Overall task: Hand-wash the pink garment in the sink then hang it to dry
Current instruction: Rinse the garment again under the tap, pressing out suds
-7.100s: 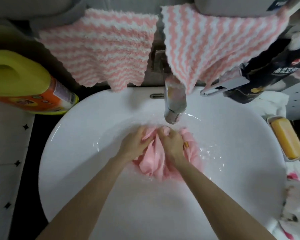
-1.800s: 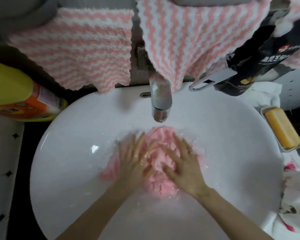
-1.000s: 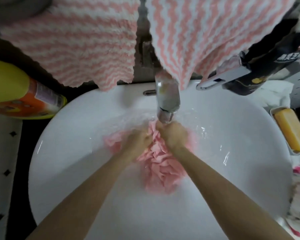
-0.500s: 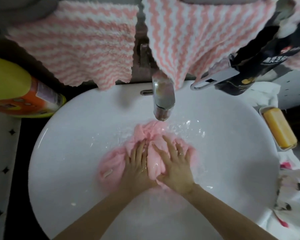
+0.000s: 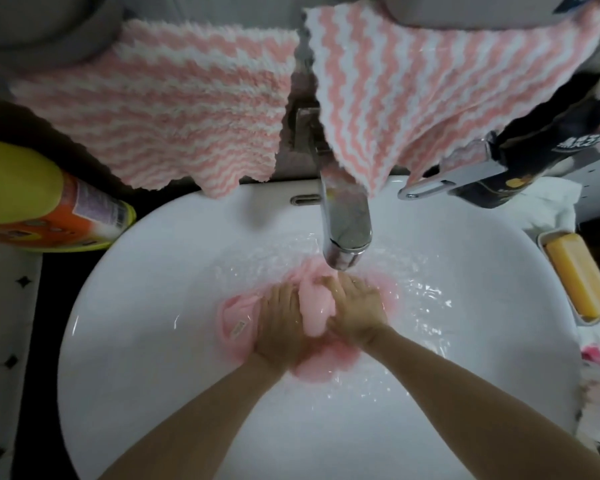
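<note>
While rippling water covers the bottom of the white sink [image 5: 146, 244], the pink garment [image 5: 314, 313] lies wet and bunched in the basin, just below the faucet [image 5: 343, 230]. The left hand [image 5: 281, 323] and the right hand [image 5: 359, 311] both rest on it with fingers nearly straight, pressing a raised fold of the cloth between them. A yellow soap bar [image 5: 579, 282] lies in a dish beside the sink's right rim.
</note>
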Motion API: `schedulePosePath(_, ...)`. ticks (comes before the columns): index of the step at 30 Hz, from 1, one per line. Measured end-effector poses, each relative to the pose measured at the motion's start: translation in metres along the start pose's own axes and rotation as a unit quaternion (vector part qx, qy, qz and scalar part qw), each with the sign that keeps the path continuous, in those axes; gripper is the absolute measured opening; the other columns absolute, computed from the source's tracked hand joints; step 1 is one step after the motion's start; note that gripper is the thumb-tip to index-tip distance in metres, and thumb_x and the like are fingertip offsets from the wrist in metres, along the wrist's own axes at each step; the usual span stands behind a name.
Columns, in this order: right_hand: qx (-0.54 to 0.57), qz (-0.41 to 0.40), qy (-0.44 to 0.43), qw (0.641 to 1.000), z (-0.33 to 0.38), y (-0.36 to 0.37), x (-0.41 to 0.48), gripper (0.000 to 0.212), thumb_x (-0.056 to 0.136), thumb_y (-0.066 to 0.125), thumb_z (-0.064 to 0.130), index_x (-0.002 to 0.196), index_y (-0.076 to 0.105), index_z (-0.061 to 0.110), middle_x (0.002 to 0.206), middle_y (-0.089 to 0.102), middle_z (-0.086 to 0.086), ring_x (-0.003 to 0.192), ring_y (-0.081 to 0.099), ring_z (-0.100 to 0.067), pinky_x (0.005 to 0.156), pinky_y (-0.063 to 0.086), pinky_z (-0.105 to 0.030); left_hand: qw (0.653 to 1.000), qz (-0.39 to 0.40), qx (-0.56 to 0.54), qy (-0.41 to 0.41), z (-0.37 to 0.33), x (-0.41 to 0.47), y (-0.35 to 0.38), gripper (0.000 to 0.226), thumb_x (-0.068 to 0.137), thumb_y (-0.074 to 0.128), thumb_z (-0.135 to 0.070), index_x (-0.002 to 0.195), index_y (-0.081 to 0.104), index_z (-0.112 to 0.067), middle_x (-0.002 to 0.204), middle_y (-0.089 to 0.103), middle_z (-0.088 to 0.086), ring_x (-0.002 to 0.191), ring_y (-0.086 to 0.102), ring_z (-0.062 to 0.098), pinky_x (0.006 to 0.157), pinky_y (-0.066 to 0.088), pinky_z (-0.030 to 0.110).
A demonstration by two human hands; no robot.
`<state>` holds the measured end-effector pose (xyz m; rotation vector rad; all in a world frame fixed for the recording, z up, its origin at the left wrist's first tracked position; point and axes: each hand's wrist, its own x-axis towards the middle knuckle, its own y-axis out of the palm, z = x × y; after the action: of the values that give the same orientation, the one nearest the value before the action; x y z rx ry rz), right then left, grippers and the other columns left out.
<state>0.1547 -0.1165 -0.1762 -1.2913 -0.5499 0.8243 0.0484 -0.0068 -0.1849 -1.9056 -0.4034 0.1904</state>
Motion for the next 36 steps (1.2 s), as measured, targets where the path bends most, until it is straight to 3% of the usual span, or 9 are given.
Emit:
schedulePosePath(7, -0.012, 0.020, -0.010, 1.000, 0.000, -0.012, 0.024, 0.049, 0.065, 0.036, 0.035, 0.091, 0.072, 0.013, 0.066, 0.068, -0.006, 0.051, 0.063, -0.028, 0.044, 0.042, -0.028, 0.984, 0.081, -0.130, -0.092, -0.004, 0.018, -0.029, 0.041, 0.077, 0.064, -0.040, 0.116, 0.059, -0.025, 0.110, 0.065, 0.009, 0.103, 0.059, 0.027, 0.091, 0.039, 0.026)
schedulePosePath(9, 0.035, 0.015, -0.013, 0.999, -0.001, -0.025, 0.026, 0.052, 0.073, 0.029, 0.043, 0.087, 0.069, 0.013, 0.071, 0.069, -0.008, 0.059, 0.065, -0.029, 0.050, 0.040, -0.029, 0.977, 0.126, -0.145, -0.093, -0.005, 0.025, -0.039, 0.040, 0.074, 0.071, -0.035, 0.110, 0.053, -0.035, 0.107, 0.066, 0.008, 0.100, 0.063, 0.026, 0.084, 0.047, 0.030)
schedulePosePath(13, 0.140, 0.006, 0.035, 0.989, -0.012, -0.059, 0.014, 0.077, 0.070, 0.016, 0.060, 0.108, 0.066, 0.015, 0.091, 0.071, -0.011, 0.084, 0.064, -0.032, 0.067, 0.039, -0.031, 0.970, 0.193, -0.082, -0.125, 0.007, 0.034, -0.060, 0.056, 0.072, 0.066, -0.063, 0.100, 0.054, -0.016, 0.104, 0.059, 0.002, 0.100, 0.055, 0.023, 0.080, 0.043, 0.035)
schedulePosePath(16, 0.210, -0.007, 0.069, 0.975, -0.016, -0.090, -0.004, 0.065, 0.069, 0.022, 0.059, 0.092, 0.063, 0.015, 0.080, 0.067, -0.005, 0.077, 0.059, -0.027, 0.064, 0.032, -0.028, 0.971, 0.206, -0.086, -0.083, 0.015, 0.031, -0.088, 0.056, 0.071, 0.068, -0.062, 0.086, 0.039, -0.017, 0.092, 0.051, 0.000, 0.091, 0.051, 0.024, 0.071, 0.037, 0.032)
schedulePosePath(20, 0.330, -0.029, 0.046, 0.942, -0.019, -0.120, -0.031, 0.050, 0.077, 0.037, 0.051, 0.092, 0.066, 0.012, 0.084, 0.066, -0.003, 0.083, 0.058, -0.024, 0.076, 0.046, -0.040, 0.978, 0.203, -0.056, -0.011, 0.016, 0.024, -0.117, 0.044, 0.079, 0.069, -0.047, 0.080, 0.039, -0.015, 0.068, 0.038, -0.009, 0.071, 0.045, 0.022, 0.052, 0.023, 0.030)
schedulePosePath(24, 0.173, -0.092, -0.111, 0.974, -0.030, -0.132, -0.062, 0.038, 0.083, 0.048, 0.043, 0.109, 0.060, 0.018, 0.105, 0.066, -0.010, 0.111, 0.051, -0.028, 0.088, 0.036, -0.035, 0.994, 0.040, -0.031, 0.101, 0.021, 0.005, -0.133, 0.034, 0.076, 0.066, -0.042, 0.073, 0.039, -0.021, 0.064, 0.036, -0.012, 0.059, 0.048, 0.022, 0.044, 0.018, 0.018)
schedulePosePath(27, 0.009, -0.119, -0.237, 0.964, -0.044, -0.110, -0.086, 0.036, 0.094, 0.042, 0.047, 0.114, 0.052, 0.019, 0.102, 0.064, -0.007, 0.108, 0.049, -0.030, 0.092, 0.033, -0.041, 0.993, -0.010, -0.013, 0.119, 0.029, -0.018, -0.129, 0.045, 0.076, 0.051, -0.060, 0.066, 0.047, -0.016, 0.059, 0.044, -0.008, 0.063, 0.043, 0.016, 0.044, 0.029, 0.019)
schedulePosePath(33, -0.125, 0.054, -0.132, 0.982, -0.035, -0.039, -0.115, 0.079, 0.060, 0.074, 0.055, 0.125, 0.044, 0.021, 0.119, 0.055, -0.008, 0.107, 0.056, -0.035, 0.090, 0.043, -0.061, 0.996, 0.086, 0.027, 0.028, 0.072, -0.044, -0.072, 0.058, 0.063, 0.070, -0.050, 0.103, 0.064, -0.008, 0.108, 0.055, 0.009, 0.100, 0.054, 0.031, 0.081, 0.048, 0.042)
schedulePosePath(36, -0.121, 0.151, -0.053, 0.980, -0.013, -0.027, -0.115, 0.091, 0.046, 0.082, 0.052, 0.124, 0.046, 0.021, 0.116, 0.055, -0.013, 0.101, 0.057, -0.040, 0.078, 0.048, -0.063, 0.978, 0.176, 0.094, 0.061, 0.057, -0.057, -0.050, 0.079, 0.034, 0.089, -0.035, 0.102, 0.066, -0.002, 0.107, 0.053, 0.010, 0.096, 0.050, 0.031, 0.073, 0.048, 0.035)
